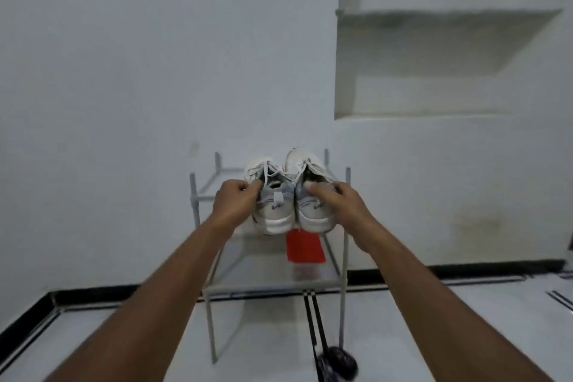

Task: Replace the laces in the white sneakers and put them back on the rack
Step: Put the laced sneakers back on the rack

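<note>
You have both white sneakers at the top tier of the rack [193,195], heels toward you and toes to the wall at 12 o'clock. Your left hand [232,200] has its fingers curled round the collar of the left sneaker [273,205], and your right hand [338,198] pinches the collar of the right sneaker [313,208], thumb lying across the heel opening. Laces show in both shoes, though the picture is too soft to judge how they are tied.

Whether you are lifting the pair off or setting it down I cannot tell, so handle it the same either way: keep the soles level, keep the two shoes touching side by side, and move both hands together (one lagging hand would tip a heel off the front bar). The heels look to overhang the front edge, so for putting back, slide them further toward 12 o'clock before you let go.

The rack is a thin grey frame with a pale lower shelf, on which a red flat thing [305,246] lies, at 6 o'clock from the right sneaker. It stands against a white wall on a pale floor [93,344] with a black skirting line. A recessed wall niche [446,62] with a shelf sits at 2 o'clock, and a dark blurred object [338,363] lies on the floor at 5 o'clock of the rack's feet
</note>
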### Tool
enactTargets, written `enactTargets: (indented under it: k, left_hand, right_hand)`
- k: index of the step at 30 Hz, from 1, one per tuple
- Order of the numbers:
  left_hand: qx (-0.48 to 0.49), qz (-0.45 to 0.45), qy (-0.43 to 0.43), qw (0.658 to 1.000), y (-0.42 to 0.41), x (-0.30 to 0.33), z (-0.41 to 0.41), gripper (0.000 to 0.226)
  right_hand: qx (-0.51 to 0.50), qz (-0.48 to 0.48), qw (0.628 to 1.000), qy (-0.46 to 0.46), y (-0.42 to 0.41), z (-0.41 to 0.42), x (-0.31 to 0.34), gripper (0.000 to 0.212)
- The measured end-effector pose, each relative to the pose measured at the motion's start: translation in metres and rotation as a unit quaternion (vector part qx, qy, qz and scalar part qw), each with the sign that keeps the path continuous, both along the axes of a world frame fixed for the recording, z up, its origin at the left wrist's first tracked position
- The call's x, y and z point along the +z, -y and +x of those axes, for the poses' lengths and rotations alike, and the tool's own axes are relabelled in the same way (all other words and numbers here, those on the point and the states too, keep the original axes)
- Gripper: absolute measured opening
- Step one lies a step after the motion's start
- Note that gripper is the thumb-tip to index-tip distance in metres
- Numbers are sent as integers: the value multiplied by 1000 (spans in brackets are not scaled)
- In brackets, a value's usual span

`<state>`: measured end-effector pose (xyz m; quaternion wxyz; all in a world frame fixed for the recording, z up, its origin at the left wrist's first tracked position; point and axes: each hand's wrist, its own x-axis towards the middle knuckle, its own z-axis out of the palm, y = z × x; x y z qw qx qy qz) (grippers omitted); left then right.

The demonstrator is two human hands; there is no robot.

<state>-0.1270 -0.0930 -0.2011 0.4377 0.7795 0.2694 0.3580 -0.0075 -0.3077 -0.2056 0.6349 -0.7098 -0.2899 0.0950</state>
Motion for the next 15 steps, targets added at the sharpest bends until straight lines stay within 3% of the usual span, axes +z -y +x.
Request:
enactTargets:
  k: [2,5,10,13,15]
  left_hand:
    - [-4,-4,16,1000,-24,33,28,49]
    - [-8,-53,16,998,-56,60,70,44]
    - [-4,-107,-47,993,-94,38,124,38]
    - [-14,-154,-45,987,-108,21,138,49]
    - [29,-101,-59,993,-104,14,135,66]
  right_hand:
    - [6,-6,1000,28,-21,22,24,81]
    - [27,-17,999,35,-51,57,40,83]
    - [48,-108,991,59,-97,114,11,78]
    - [-3,-142,984,109,-113,133,-7,93]
    - [-33,-146,983,107,-115,133,-8,104]
